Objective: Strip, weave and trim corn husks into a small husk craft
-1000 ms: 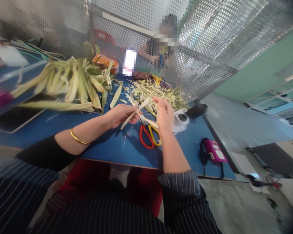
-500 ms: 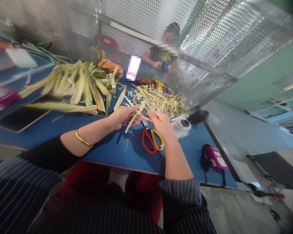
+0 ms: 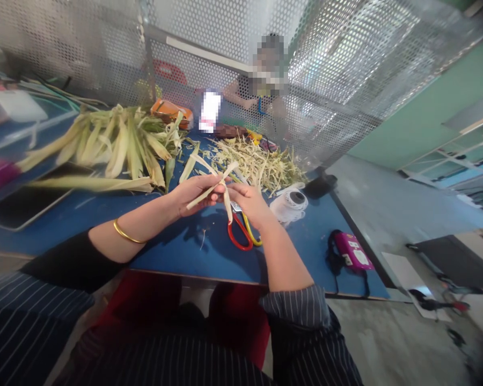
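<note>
Crossed pale strips of corn husk stick out in several directions between my hands. My left hand pinches them from the left, its fingers closed at the crossing. From the right, my right hand presses its fingertips against the same crossing. Under and beside my right hand, scissors with one red and one yellow handle lie on the blue table; their blades are mostly hidden. Just beyond is a heap of shredded husk strips. A bunch of whole corn husks lies to the left.
A white spool of string stands right of my hands, near a black object. A purple box with a black strap lies at the right edge. A lit phone stands behind. Beyond the perforated screen sits another person.
The husk strips have turned in my hands, with one end now pointing down over the scissors. My right fingers have moved closer to my left fingers. The view has shifted slightly.
</note>
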Demonstrator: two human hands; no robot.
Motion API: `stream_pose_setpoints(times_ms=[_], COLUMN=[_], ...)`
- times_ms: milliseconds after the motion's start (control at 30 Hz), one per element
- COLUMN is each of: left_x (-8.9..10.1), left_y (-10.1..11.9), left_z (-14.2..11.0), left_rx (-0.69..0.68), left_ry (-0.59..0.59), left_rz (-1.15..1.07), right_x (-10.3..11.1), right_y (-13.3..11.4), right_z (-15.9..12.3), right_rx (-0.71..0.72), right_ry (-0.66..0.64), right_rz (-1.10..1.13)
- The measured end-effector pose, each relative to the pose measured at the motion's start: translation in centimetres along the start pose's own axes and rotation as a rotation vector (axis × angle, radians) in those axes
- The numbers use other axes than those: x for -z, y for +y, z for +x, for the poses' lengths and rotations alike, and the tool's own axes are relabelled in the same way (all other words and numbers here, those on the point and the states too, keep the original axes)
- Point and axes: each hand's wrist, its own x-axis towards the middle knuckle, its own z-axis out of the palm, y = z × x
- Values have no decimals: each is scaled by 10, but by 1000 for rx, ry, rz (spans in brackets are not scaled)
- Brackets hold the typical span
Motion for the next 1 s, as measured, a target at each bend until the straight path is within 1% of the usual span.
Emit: stream_pose_setpoints(times_ms=[67,100,167,267,300,367,433,533,633,700,800,867,933,1000], left_x=[1,2,4,6,7,8,9,11,11,10,7,6,7,9], left_y=[1,1,1,-1,-1,-2,-2,-2,-3,-3,-3,-3,-2,-2], left_z=[0,0,2,6,8,10,11,11,9,8,7,6,6,8], left_rx=[56,75,77,20,12,36,76,82,28,-30,-130,-160,-133,-58], left_ry=[-14,-18,-13,64,97,138,136,77,-4,-22,37,96,114,86], left_rz=[-31,-30,-13,6,3,-7,-10,22,121,228,382,424,380,261], right_x=[-4,-4,-3,-1,-1,-2,-2,-1,1,2,2,3,4,6], right_y=[3,4,6,8,8,9,10,11,13,15,18,18,18,17], right_z=[0,1,2,3,3,4,4,4,5,6,7,7,8,8], right_rx=[30,47,135,355,411,454,436,412,414,395,361,343,326,319], right_ry=[28,50,121,220,222,187,185,242,256,279,304,298,277,256], right_rz=[0,-47,-260,-727,-843,-950,-953,-898,-826,-807,-779,-728,-680,-652])
